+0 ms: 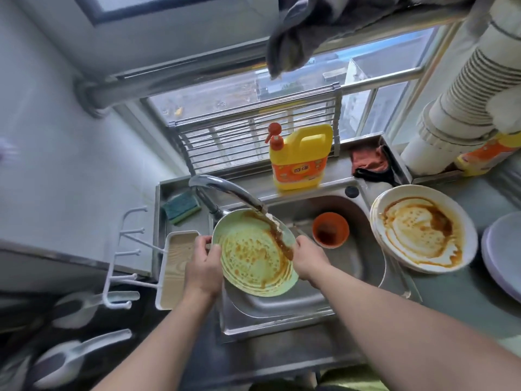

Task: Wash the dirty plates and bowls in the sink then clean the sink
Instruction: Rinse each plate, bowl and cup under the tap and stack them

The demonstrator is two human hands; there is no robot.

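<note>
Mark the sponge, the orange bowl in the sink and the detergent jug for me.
sponge (pixel 182 208): head view, on its blue-green top face.
orange bowl (pixel 331 221): head view, on its far inner wall.
detergent jug (pixel 299 153): head view, on its yellow body above the label.

Plate (pixel 253 255) over sink (pixel 352 266); plate stack (pixel 423 235) right, probably three.

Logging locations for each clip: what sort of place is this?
Likely a home kitchen: a steel sink with a tap, a yellow dish-soap jug by the window, and sauce-stained plates stacked on the counter.
</note>
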